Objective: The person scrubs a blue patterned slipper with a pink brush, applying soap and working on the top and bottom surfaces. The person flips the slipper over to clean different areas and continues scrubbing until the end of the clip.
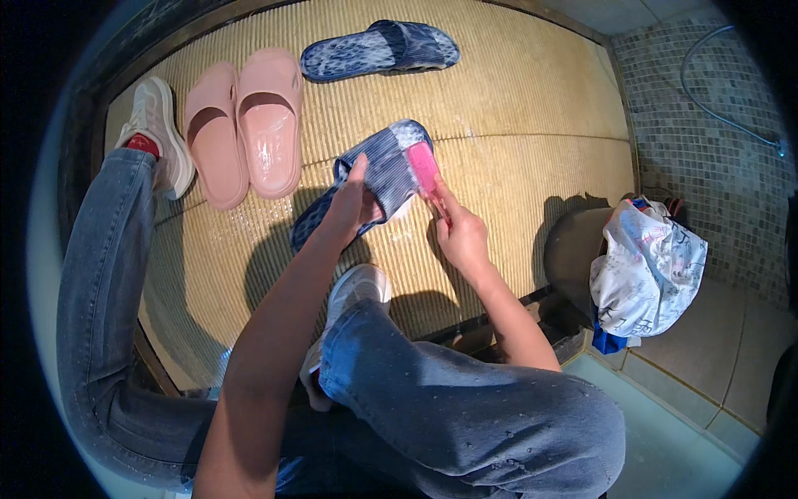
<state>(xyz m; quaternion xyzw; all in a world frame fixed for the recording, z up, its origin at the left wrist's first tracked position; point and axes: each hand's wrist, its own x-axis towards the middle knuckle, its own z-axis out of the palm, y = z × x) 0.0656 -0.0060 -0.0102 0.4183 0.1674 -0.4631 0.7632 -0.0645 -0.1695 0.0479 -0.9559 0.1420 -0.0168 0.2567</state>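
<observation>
A blue and white patterned slide slipper (pixel 384 171) is held by my left hand (pixel 353 204), the thumb on its strap and the other fingers partly hidden beneath it. My right hand (pixel 462 234) grips the handle of a pink brush (pixel 422 165), whose head lies against the slipper's toe end. A patch of white foam shows under the slipper near the brush. The matching blue slipper (pixel 380 51) lies on the ribbed floor farther away. Beside it to the left stand two pink slides (pixel 269 125), wet and shiny inside.
The ribbed yellowish floor (pixel 532 100) has wet spots. My shoes (pixel 155 133) rest on it at the left and at the near middle. At the right a bin-like container (pixel 573 249) has white printed cloth (pixel 648 270) piled on it. A hose (pixel 706 104) hangs along the tiled wall.
</observation>
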